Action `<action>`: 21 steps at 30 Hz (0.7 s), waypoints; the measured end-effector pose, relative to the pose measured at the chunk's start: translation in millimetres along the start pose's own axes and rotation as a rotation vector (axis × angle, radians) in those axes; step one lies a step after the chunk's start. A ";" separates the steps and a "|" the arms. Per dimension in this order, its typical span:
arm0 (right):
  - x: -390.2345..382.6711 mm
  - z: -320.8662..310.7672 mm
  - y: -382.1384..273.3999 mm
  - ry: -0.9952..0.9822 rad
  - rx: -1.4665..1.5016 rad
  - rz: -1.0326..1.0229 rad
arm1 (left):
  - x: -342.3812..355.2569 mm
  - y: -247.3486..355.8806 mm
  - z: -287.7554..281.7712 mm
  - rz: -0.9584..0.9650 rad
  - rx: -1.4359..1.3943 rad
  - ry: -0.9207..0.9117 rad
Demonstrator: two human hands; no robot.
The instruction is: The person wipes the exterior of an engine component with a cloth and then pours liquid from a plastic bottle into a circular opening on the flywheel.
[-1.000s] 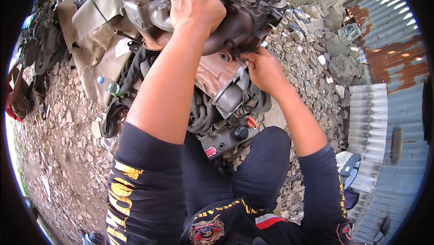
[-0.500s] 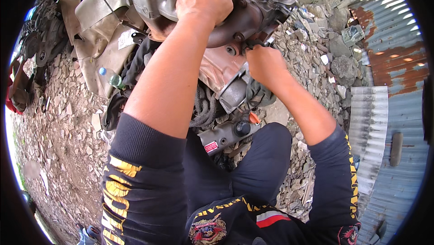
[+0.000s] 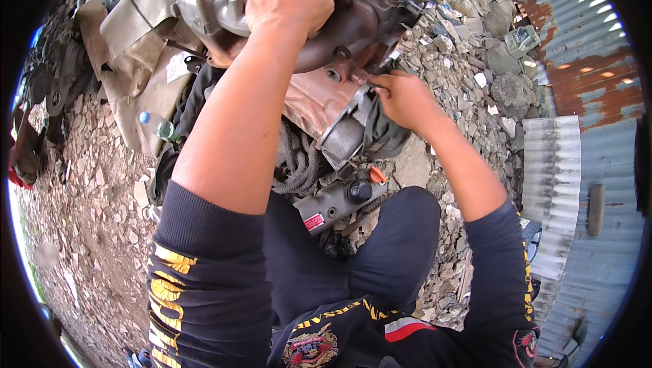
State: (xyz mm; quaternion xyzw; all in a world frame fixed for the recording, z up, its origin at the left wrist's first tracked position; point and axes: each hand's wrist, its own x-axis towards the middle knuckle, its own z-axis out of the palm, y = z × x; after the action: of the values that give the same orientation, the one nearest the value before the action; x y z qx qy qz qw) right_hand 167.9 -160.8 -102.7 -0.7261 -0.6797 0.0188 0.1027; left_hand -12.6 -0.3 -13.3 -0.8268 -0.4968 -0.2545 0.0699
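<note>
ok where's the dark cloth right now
In the head view, the dark cloth is right of centre, just below the right hand and beside the engine.

Reddish-brown engine block, grey-green cloth

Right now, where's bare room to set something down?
Open stony ground lies left of the black left sleeve, below the crumpled tan sheet. A narrower rubble strip runs between the right forearm and the grey corrugated panel. Crowded: between the knees and the brown metal casing, holding black-capped grey cover and coiled grey rope.
</note>
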 end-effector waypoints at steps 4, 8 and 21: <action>5.9 -17.2 49.3 0.488 0.512 0.201 | 4.5 1.7 -1.3 -0.028 -0.013 0.002; 30.3 17.0 44.1 0.692 0.606 0.448 | 3.6 4.6 3.6 -0.028 -0.002 -0.011; -36.8 2.5 67.4 0.282 0.600 0.350 | 9.1 14.4 -4.1 -0.047 0.129 -0.094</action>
State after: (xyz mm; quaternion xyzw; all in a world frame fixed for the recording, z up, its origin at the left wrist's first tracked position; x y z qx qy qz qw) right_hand 231.0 -200.7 -121.1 -0.7642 -0.4887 0.1343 0.3989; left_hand 1.7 -1.9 -3.3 -0.8198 -0.5339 -0.1847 0.0936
